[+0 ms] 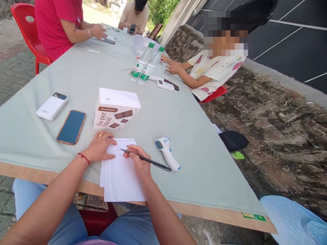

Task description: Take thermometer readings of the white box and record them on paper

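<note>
My right hand is closed around a black pen, its tip pointing left over the paper. Beneath both hands lie several white sheets of paper, with small handwriting down their left side; the lower end reaches past the table's front edge. My left hand, wearing a ring and a red string bracelet, rests spread on the upper left of the sheets. Just behind the paper stands a white box printed "Super Meal". A white-and-blue infrared thermometer lies right of my right hand.
A smartphone and a white power bank lie at the left. Two water bottles and a white device stand or lie farther back. Other people sit around the table. A blue stool is at lower right.
</note>
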Demonstrator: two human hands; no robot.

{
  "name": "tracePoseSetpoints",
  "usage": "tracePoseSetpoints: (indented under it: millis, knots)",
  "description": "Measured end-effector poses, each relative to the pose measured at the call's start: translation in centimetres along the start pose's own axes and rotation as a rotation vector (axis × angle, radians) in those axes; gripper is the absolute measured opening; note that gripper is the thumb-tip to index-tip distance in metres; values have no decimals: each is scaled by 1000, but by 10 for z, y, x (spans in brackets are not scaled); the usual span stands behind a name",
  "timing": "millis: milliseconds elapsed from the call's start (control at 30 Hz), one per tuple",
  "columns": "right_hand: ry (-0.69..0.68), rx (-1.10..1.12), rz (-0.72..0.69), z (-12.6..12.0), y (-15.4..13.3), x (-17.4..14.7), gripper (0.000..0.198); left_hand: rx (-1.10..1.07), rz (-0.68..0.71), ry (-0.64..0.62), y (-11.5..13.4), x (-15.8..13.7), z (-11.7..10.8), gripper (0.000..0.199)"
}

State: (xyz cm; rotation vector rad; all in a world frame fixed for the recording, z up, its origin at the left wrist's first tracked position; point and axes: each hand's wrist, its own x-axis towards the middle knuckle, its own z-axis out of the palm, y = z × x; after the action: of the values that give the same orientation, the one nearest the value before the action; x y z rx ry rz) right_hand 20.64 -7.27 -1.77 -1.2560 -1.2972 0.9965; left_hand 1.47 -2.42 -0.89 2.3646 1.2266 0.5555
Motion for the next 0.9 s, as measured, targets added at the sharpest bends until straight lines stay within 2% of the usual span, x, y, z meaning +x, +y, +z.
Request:
tracePoseSetpoints:
  millis: [100, 200, 267, 900]
  knots:
    - [48, -73, 89, 11, 4, -4, 13, 12, 5, -11, 3, 0, -1, 40]
    - [145, -134, 127, 13, 7, -4, 11, 29, 8, -14, 4, 0, 0, 40]
    - [162, -153, 139, 14, 7, -3, 11, 38, 7, -15, 4, 0, 1, 38]
    - [63, -237, 161, 15, 3, -7, 9, -15, 14, -13, 7, 1, 2, 34]
